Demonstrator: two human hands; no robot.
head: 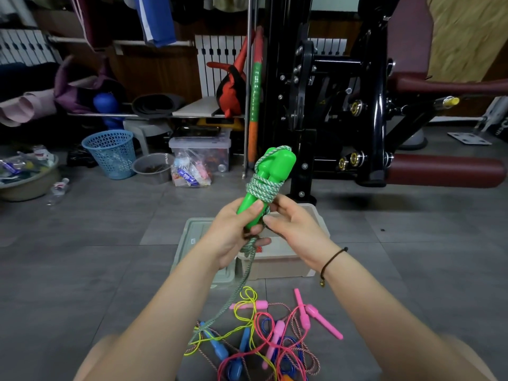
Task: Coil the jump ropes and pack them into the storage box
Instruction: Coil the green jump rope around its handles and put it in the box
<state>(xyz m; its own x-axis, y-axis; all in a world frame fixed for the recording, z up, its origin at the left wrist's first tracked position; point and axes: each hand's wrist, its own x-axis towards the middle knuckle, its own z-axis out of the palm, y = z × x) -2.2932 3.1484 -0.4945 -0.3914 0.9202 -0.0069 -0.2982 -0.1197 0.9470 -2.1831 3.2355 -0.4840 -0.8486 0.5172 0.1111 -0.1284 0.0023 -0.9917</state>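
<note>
Above the fingers (pixel 254 210) of the left hand (pixel 231 237), paired green handles (pixel 277 163) stick up, with braided cord (pixel 261 188) wrapped round their middle. My read: light; handles are rigid, slick plastic; cord is soft and likely to unwind if released, so grip the stems under the wraps. Left fingers curl tight round the stems. Right hand (pixel 297 229) pinches the cord just beside them. Loose tail (pixel 244 273) hangs below the fingers, over the storage box (pixel 275 266).

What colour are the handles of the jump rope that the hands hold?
Bright green handles, wrapped in a green-and-white braided cord; seen best in the head view.
</note>
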